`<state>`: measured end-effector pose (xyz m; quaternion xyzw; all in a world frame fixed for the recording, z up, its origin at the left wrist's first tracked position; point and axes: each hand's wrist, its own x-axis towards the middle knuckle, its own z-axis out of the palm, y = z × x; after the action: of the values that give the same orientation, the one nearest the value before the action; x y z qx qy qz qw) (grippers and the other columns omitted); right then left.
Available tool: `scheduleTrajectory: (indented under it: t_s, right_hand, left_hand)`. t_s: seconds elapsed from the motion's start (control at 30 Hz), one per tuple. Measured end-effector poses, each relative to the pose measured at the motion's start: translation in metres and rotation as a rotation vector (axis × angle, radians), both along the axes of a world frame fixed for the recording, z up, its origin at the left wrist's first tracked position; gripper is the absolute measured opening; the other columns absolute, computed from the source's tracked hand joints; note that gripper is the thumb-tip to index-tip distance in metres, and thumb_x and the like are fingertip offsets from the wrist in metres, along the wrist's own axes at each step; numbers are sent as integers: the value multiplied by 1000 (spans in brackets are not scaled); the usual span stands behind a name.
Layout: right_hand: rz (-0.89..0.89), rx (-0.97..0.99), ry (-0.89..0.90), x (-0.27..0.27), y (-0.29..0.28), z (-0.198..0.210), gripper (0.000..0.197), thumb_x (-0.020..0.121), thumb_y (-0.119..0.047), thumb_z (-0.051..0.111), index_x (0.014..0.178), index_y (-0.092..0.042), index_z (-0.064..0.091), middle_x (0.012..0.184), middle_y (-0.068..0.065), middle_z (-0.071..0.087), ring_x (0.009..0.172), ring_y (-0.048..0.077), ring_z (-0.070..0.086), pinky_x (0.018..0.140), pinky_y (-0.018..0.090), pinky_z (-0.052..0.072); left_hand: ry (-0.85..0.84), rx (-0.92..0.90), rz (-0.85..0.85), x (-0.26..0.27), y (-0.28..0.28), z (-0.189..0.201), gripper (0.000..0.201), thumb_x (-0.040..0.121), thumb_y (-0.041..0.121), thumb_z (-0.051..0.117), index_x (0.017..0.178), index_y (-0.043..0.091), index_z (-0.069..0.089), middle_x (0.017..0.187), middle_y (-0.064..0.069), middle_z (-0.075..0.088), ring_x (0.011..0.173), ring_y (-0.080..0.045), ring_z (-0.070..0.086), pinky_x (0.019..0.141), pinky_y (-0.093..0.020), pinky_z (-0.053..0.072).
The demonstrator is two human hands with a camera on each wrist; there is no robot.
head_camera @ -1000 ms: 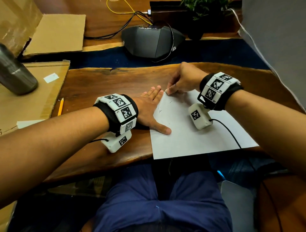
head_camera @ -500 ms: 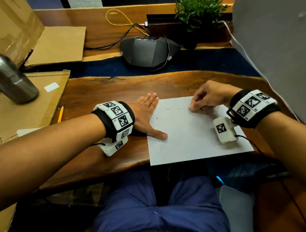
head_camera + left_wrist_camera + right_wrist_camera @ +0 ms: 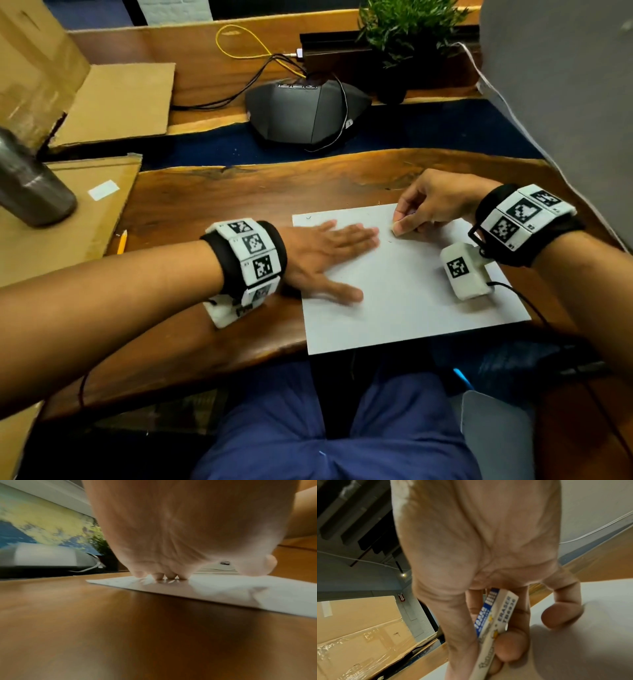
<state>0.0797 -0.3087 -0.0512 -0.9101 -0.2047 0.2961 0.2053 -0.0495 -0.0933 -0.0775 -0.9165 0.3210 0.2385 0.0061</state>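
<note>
The right hand (image 3: pixel 435 202) is curled round a small white rectangular eraser with a blue-printed sleeve (image 3: pixel 498 620), which is pinched between thumb and fingers. Its tip is seemingly set on the white sheet of paper (image 3: pixel 411 301), though contact is blurred. The left hand (image 3: pixel 325 257) is laid flat, fingers straight, on the sheet's left part. The sheet is spread at the near edge of the brown wooden table (image 3: pixel 212 205). A yellow pencil (image 3: pixel 122 241) is seen well apart, leftward.

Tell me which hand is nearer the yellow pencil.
Left. The left hand lies flat on the paper, right of the pencil; the right hand pinches an eraser farther right.
</note>
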Motion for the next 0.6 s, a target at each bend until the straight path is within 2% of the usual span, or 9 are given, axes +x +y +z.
scheduleTrajectory:
  t_s: [0.1,0.17,0.27,0.33,0.37,0.47,0.6]
  right_hand:
    - [-5,-12,-1,-1,1,0,17,71,-36,90,82,-24,82,85,1,78,77,16,67,80,37,58]
    - [-8,-19,3,0,2,0,16,72,-36,89,81,-25,82,85,-1,78,82,18,68,85,40,59]
    - [-4,-23,0,1,1,-1,16,70,-37,90,80,-27,82,82,-3,78,82,18,69,84,40,59]
    - [-3,-13,12,2,1,-1,16,70,-35,90,80,-26,82,82,-1,78,77,17,68,77,36,57]
    - [-2,-13,20,2,1,-1,16,71,-34,90,81,-25,82,82,0,78,75,16,66,74,34,55]
    - [4,-24,29,1,2,2,17,72,-33,89,82,-22,82,78,-1,76,71,13,63,69,32,50]
    - [2,-34,0,-1,2,2,15,72,-34,90,81,-24,81,85,2,78,72,13,66,70,33,52]
  left_hand:
    - [-21,120,153,20,19,7,104,83,83,22,155,19,-19,161,0,-26,149,-14,-19,121,-40,-13]
    - [-53,150,189,23,23,11,108,81,84,21,155,16,-18,161,-2,-25,150,-16,-18,122,-41,-11]
    - [-107,76,0,8,10,8,105,84,83,22,156,17,-15,162,-3,-22,150,-15,-18,121,-39,-12]
    - [-79,23,-172,-8,-8,2,102,86,80,26,156,19,-14,163,-1,-21,150,-13,-17,120,-39,-13]
    - [-48,-3,-207,-13,-16,-1,101,87,79,30,157,20,-13,163,0,-20,150,-12,-17,120,-38,-13]
    - [16,-41,-133,-2,-16,-2,99,88,77,33,156,23,-14,163,3,-21,149,-9,-17,121,-40,-11]
    - [19,43,65,27,6,5,105,83,84,26,156,22,-16,162,2,-23,149,-10,-18,122,-39,-9]
